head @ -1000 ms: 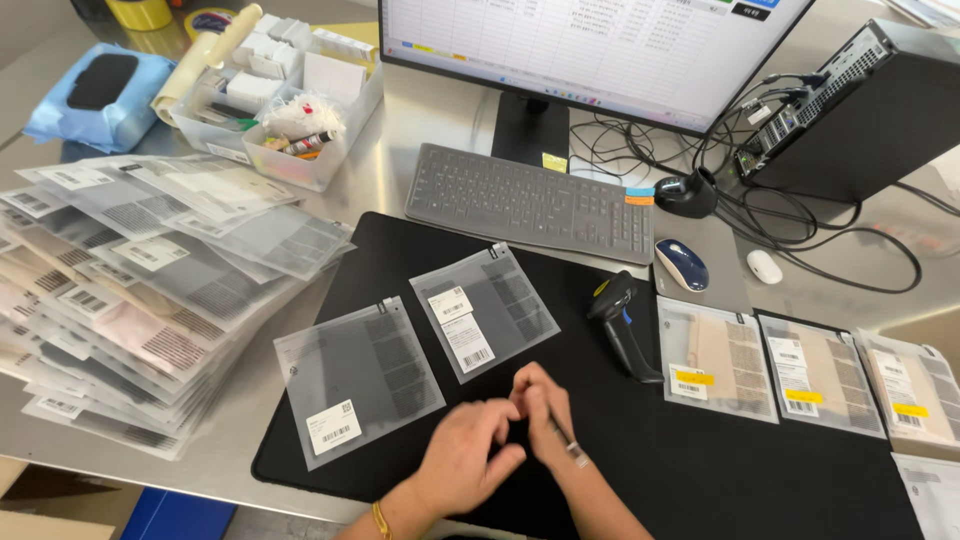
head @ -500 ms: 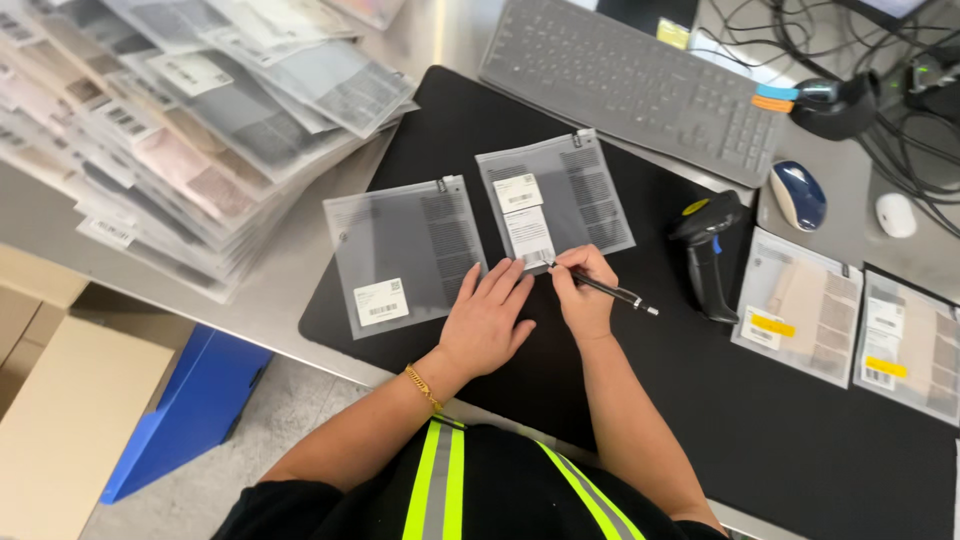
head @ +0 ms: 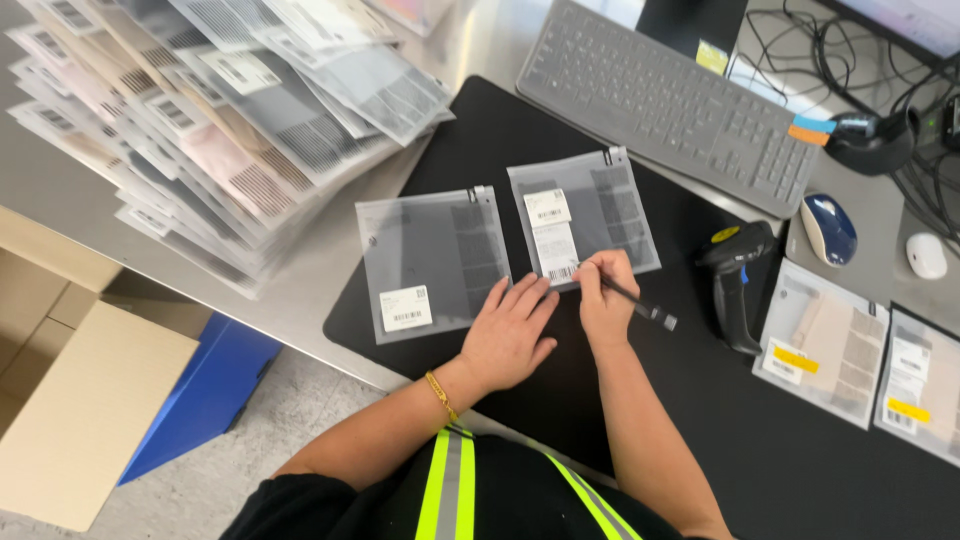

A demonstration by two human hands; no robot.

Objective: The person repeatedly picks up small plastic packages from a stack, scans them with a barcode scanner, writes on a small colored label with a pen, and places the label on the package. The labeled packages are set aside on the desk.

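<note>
Steel worktop (head: pixel 330 285) carries a large black mat (head: pixel 800 440) where both hands work. On the mat, near its upper left corner, lies a frosted grey zip pouch with a white barcode label (head: pixel 585 215), and the right hand (head: pixel 605 305) is closed around a slim black pen (head: pixel 640 300), whose tip meets the lower end of that label. Just beside it on the left lies a second frosted zip pouch with a small white sticker in its lower corner (head: pixel 430 262); the left hand (head: pixel 508 335) lies flat and open, holding nothing, its fingertips (head: pixel 520 292) touching the lower right edge of this pouch. A thin gold bracelet (head: pixel 440 395) circles the left wrist. Right of the pen, a black handheld barcode scanner (head: pixel 735 285) lies on the mat, and further right, towards the mat's right edge, lie two clear pouches with yellow stickers (head: pixel 825 345). Beyond the mat's far edge sit a grey keyboard (head: pixel 670 100), a blue and silver computer mouse (head: pixel 828 228) and a small white oval device (head: pixel 926 255), with black cables (head: pixel 920 170) tangled behind. At the worktop's left end, a fanned pile of labelled plastic pouches (head: pixel 220 120) spreads out, overhanging the front edge. Below that edge stand a brown cardboard box (head: pixel 80 400) and a blue bin (head: pixel 205 395) on the floor.
</note>
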